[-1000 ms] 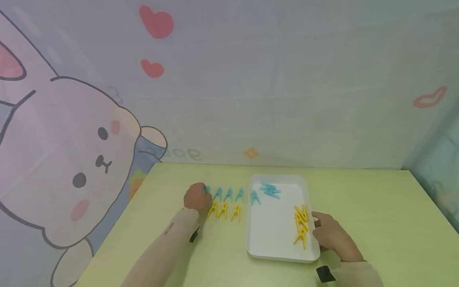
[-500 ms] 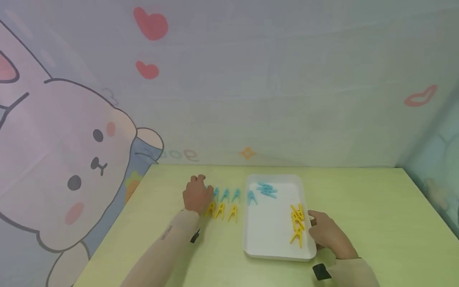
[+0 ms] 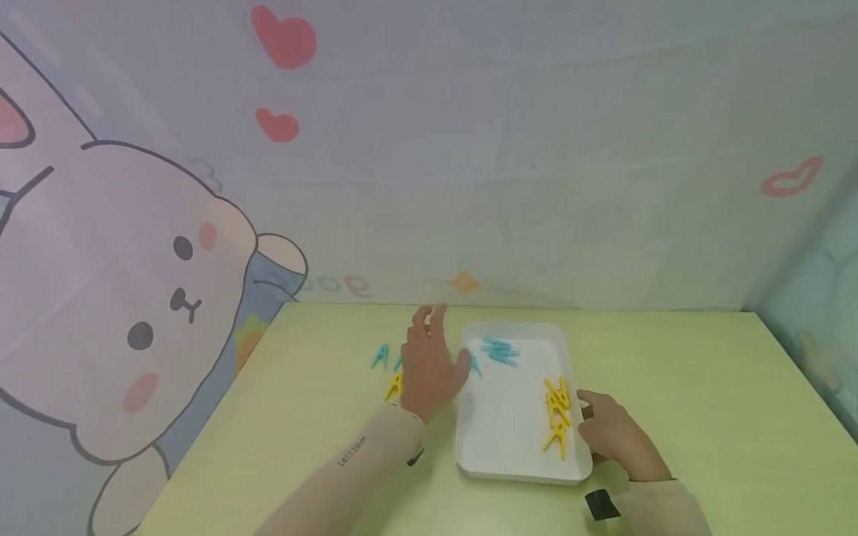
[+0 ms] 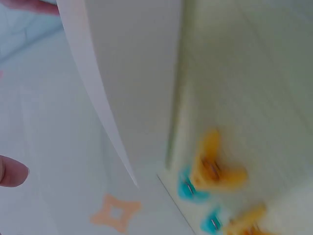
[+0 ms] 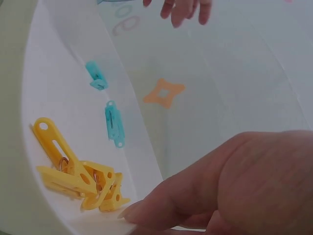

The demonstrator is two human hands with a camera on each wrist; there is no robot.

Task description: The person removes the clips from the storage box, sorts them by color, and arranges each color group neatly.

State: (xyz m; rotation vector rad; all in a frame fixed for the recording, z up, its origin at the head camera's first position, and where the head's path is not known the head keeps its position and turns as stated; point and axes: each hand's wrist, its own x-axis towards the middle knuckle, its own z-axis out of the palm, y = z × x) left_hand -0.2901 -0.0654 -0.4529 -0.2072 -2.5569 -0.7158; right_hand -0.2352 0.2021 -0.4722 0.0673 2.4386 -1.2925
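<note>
My left hand point(image 3: 432, 372) hovers by the tray's left side with fingers extended and nothing in its grip. It hides part of the rows of clothespins below. A blue clothespin point(image 3: 380, 356) and a yellow clothespin point(image 3: 395, 384) show to its left on the table; more yellow clothespins point(image 4: 212, 166) appear beside the tray wall point(image 4: 137, 73) in the left wrist view. With thumb and fingers my right hand point(image 3: 617, 432) grips the right rim of the white tray point(image 3: 506, 439). Inside lie yellow clothespins point(image 5: 78, 171) along the right and blue clothespins point(image 5: 114, 125) at the back.
The light green table point(image 3: 704, 417) runs back to a printed cloth backdrop point(image 3: 603, 186) with a rabbit figure point(image 3: 194, 298) on the left. A black wrist strap piece point(image 3: 602, 505) sits at the right sleeve.
My left hand has let go of the leftmost blue clothespin, opened, and moved right over the rows to the tray's left edge. The right hand keeps its hold on the tray.
</note>
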